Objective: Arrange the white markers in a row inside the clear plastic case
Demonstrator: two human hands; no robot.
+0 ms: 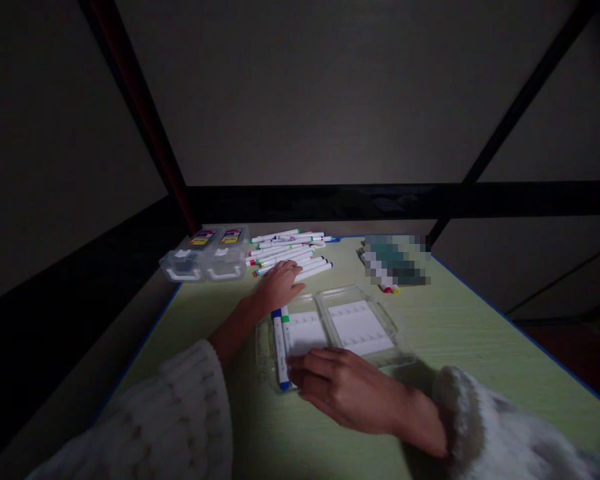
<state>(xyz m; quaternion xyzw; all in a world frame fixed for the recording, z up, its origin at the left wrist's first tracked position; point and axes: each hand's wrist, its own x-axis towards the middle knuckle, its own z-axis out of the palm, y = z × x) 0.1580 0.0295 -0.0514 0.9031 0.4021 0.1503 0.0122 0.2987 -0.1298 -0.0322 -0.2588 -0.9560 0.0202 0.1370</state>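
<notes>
An open clear plastic case [365, 313] lies on the pale green table [460, 347], with two markers [281, 343] in its left half, one blue-capped, one green-capped. My right hand [353, 390] rests on the case's near edge, its fingertips touching the lower ends of those markers, fingers loosely curled. My left hand [279, 285] reaches forward over the near edge of a pile of white markers [287, 250] with coloured caps. Its fingers lie bent over the pile; what they hold, if anything, is hidden.
Two closed clear marker cases [207, 257] with handles stand at the table's far left corner. A blurred-out object [397, 261] sits at the far right. Dark metal frame bars [330, 200] run behind the table. The table has a blue edge.
</notes>
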